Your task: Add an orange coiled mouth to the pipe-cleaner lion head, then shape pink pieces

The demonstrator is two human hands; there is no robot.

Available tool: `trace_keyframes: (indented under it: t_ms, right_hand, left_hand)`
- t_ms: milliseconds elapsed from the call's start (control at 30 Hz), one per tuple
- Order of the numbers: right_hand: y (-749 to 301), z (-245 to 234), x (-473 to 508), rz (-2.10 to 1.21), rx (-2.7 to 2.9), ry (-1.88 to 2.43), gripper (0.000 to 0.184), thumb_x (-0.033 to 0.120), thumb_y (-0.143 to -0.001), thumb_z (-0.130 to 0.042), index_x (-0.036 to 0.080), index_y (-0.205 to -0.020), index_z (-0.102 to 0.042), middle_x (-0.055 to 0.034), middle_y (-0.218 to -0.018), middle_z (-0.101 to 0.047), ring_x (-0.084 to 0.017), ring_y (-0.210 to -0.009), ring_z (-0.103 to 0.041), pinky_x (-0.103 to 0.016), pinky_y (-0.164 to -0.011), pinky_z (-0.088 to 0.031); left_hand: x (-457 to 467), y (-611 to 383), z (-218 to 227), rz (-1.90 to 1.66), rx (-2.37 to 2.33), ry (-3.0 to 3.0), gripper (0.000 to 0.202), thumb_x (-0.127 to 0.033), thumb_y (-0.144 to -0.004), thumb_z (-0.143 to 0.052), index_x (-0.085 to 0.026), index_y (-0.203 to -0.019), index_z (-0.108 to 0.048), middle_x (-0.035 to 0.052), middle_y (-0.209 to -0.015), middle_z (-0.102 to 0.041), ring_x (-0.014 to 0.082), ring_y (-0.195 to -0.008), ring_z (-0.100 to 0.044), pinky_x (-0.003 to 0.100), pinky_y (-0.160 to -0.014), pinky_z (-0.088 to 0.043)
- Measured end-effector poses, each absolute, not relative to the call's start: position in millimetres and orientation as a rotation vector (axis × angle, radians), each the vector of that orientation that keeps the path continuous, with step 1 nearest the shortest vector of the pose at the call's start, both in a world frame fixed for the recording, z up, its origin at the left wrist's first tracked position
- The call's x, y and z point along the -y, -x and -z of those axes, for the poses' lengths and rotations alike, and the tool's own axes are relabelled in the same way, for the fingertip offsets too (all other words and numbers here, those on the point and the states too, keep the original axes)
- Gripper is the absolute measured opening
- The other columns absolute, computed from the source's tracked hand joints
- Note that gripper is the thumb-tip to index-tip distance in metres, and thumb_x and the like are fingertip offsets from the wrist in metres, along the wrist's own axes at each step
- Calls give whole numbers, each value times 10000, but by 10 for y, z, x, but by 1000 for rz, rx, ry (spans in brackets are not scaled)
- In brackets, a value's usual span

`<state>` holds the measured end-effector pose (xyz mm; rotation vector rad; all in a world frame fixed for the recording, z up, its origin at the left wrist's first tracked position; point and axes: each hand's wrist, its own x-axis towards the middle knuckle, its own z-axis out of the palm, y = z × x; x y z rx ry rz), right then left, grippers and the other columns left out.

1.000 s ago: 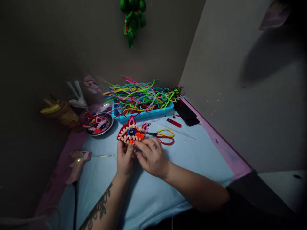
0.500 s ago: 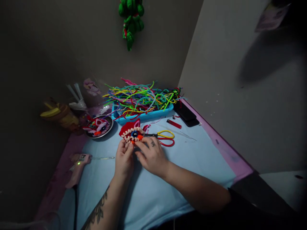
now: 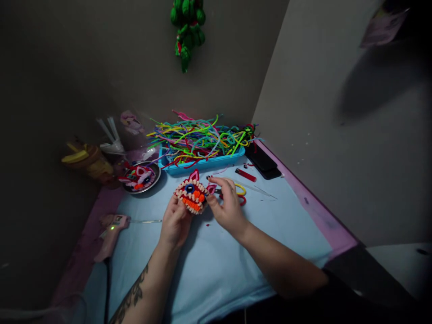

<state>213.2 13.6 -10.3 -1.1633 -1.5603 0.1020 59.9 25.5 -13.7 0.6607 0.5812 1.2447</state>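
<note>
A red pipe-cleaner figure (image 3: 192, 196) with a cream looped edge, a blue eye, orange parts and pink ears is held just above the light blue table cover (image 3: 216, 261). My left hand (image 3: 175, 222) grips it from below. My right hand (image 3: 227, 204) pinches its right pink ear with thumb and forefinger. Yellow-and-red scissors (image 3: 240, 194) lie right behind my right hand, mostly hidden by it.
A blue tray (image 3: 202, 163) heaped with coloured pipe cleaners stands at the back. A metal dish (image 3: 143, 176) with similar figures is at the left. A pink glue gun (image 3: 110, 231) lies near the left edge. A red lighter (image 3: 245, 174) and a black phone (image 3: 261, 159) lie at the right.
The figure has been tilted up and turned so its orange mouth faces me. My right hand moved from its lower edge up to its right ear.
</note>
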Motion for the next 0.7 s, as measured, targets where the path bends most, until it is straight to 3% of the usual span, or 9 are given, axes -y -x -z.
trace_keyframes:
  t_ms: [100, 233, 567, 700]
  right_hand:
    - [-2209, 117, -198, -232, 1589, 1211, 587, 638, -952, -318, 162, -1219, -535, -153, -1130, -640, -271, -1113, -586, -462, -967, -475]
    - [-2228, 142, -201, -358, 1607, 1197, 682, 714, -917, -262, 159, -1195, -543, -149, -1092, -649, -258, -1036, -647, -445, -948, -491]
    - [-2224, 172, -207, -421, 1603, 1183, 705, 725, -907, -272, 152, -1214, -547, -152, -1086, -646, -259, -1042, -629, -428, -942, -494]
    - [-2205, 120, -168, -184, 1628, 1137, 665, 683, -935, -265, 164, -1245, -542, -154, -1153, -623, -273, -1122, -560, -469, -983, -455]
  left_hand:
    - [-228, -618, 138, -1222, -579, -695, 522, -295, -697, -828, -186, -1170, -637, 115, -1205, -693, 259, -1064, -662, 376, -909, -529]
    - [-225, -624, 158, -1212, -610, -716, 502, -286, -712, -820, -184, -1169, -639, 123, -1166, -705, 254, -1020, -681, 368, -888, -531]
    - [-268, -597, 174, -1175, -657, -660, 438, -282, -728, -804, -162, -1124, -662, 115, -1077, -737, 237, -906, -712, 372, -856, -552]
    - [-298, -579, 146, -1211, -655, -518, 418, -255, -746, -781, -169, -1136, -658, 90, -1104, -736, 224, -960, -701, 349, -874, -555]
